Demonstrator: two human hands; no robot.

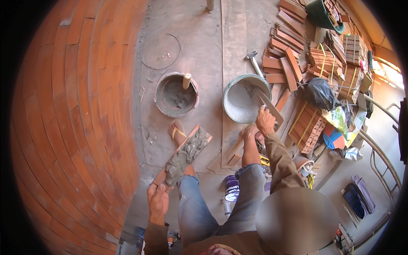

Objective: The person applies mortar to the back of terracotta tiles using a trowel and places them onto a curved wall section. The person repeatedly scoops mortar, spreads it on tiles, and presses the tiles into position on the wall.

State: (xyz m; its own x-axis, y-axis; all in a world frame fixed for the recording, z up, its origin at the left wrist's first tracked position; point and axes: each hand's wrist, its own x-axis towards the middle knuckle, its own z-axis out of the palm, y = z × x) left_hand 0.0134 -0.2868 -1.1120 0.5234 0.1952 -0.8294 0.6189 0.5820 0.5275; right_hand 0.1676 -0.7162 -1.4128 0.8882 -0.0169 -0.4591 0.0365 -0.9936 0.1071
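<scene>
My left hand (157, 203) grips the lower end of a long, thin brick tile (160, 177), tilted up in front of my left leg. Lumpy wet grey mortar (185, 156) covers most of its face. My right hand (265, 120) is closed round a flat trowel (273, 111), whose front end reaches into the right bucket (225, 102). That bucket has a greenish rim and grey contents. To its left stands another bucket (155, 98) with darker mortar inside and a wooden handle (187, 80) leaning at its far edge.
A brick-clad wall (80, 127) rises along my left. Beyond the right bucket lies a hammer (254, 63). Loose brick tiles (290, 68), strapped tile bundles (307, 127) and a black bag (321, 92) crowd the right. A purple-and-white can (231, 188) stands between my legs; a wire loop (162, 68) lies ahead.
</scene>
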